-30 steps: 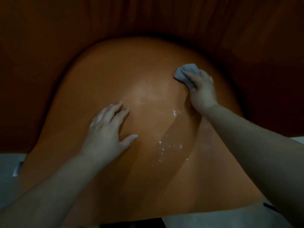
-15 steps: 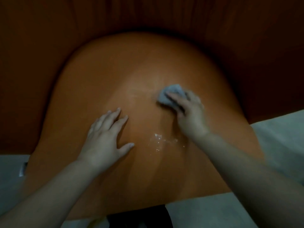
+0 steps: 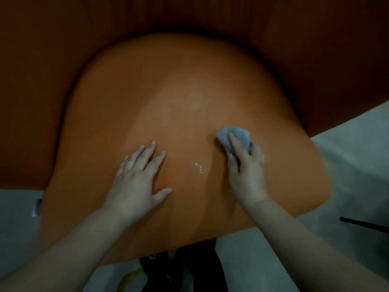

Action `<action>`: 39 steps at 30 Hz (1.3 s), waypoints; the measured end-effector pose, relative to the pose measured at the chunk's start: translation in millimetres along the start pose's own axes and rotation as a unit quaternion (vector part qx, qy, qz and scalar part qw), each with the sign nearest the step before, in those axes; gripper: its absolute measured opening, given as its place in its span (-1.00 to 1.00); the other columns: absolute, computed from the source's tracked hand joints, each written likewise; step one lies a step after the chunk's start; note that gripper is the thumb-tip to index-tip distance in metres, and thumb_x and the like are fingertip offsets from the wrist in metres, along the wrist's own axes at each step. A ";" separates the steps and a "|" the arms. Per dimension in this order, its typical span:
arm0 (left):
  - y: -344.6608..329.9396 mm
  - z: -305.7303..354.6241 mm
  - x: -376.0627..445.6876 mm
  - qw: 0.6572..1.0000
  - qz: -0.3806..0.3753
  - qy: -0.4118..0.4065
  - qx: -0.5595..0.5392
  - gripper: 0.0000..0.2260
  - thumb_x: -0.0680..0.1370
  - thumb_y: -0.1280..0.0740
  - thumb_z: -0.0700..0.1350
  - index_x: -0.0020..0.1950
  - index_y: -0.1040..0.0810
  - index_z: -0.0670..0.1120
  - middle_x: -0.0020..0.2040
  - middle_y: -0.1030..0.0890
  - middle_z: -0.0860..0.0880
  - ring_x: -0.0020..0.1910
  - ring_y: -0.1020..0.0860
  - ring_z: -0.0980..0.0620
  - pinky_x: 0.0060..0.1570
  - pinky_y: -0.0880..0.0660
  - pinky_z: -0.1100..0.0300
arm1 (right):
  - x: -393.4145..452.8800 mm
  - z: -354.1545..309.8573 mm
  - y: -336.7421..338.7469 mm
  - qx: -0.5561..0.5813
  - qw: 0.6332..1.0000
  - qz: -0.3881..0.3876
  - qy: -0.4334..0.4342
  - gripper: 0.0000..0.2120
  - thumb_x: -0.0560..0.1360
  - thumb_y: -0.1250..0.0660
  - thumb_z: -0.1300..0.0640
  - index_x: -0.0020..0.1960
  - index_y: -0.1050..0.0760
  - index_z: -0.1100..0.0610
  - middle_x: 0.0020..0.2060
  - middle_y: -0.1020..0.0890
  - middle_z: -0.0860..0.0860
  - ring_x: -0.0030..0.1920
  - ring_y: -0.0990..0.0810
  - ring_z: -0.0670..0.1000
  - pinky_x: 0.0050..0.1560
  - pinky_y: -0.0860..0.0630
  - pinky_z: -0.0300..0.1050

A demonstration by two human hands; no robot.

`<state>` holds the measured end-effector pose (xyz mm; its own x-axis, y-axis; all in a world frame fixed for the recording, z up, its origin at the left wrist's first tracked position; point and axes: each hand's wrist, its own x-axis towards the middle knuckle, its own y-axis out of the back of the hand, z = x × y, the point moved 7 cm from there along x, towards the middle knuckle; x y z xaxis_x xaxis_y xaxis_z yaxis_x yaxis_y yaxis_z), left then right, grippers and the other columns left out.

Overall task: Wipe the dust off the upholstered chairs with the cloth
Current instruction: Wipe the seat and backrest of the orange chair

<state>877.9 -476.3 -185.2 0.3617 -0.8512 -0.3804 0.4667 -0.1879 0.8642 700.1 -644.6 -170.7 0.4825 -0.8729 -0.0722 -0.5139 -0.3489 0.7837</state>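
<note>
**Cloth pressed to the orange seat, other hand flat beside it**

A rounded orange upholstered chair seat [image 3: 189, 98] fills most of the head view, its smooth surface curving down toward the near edge. Behind it, in shadow, rises the darker orange chair back [image 3: 63, 49].

The right hand [image 3: 246, 171] lies on the right half of the seat and holds a small crumpled grey-blue cloth [image 3: 233, 137] under its fingers. The fingers are curled over the near part of the cloth, the index finger stretched across its middle, pressing it against the upholstery. The far part of the cloth sticks out beyond the fingertips.

The left hand [image 3: 136, 175] rests flat on the seat to the left of centre, palm down, fingers straight and slightly spread, thumb pointing toward the right. It holds nothing.

Between the two hands, a little cluster of small white specks [image 3: 199, 167] sits on the seat, apart from both hands and nearer than the cloth. A fainter pale streak runs up the middle of the seat beyond them.

Pale grey floor [image 3: 347, 165] shows to the right and left of the seat. A thin dark rod [image 3: 364, 224] lies on it at the right edge. Below the seat's near edge dark shapes show, too dim to identify.
</note>
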 end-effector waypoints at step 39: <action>-12.6 -42.6 -38.1 1.000 0.015 0.009 0.007 -0.13 0.34 -0.33 0.35 0.55 -0.07 0.11 0.57 0.09 0.09 0.53 0.13 0.06 0.44 -0.03 -0.07 | -72.3 -50.8 -71.7 -0.100 0.968 -0.082 0.214 -0.48 0.35 -0.33 0.39 0.27 -0.54 0.08 0.22 -0.53 0.28 0.18 -0.52 0.32 0.14 -0.46 0.19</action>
<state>892.6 -420.7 -195.7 0.3907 -0.8472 -0.3599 0.4444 -0.1688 0.8798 738.2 -539.2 -190.2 0.8176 -0.5753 0.0222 -0.2786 -0.3617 0.8897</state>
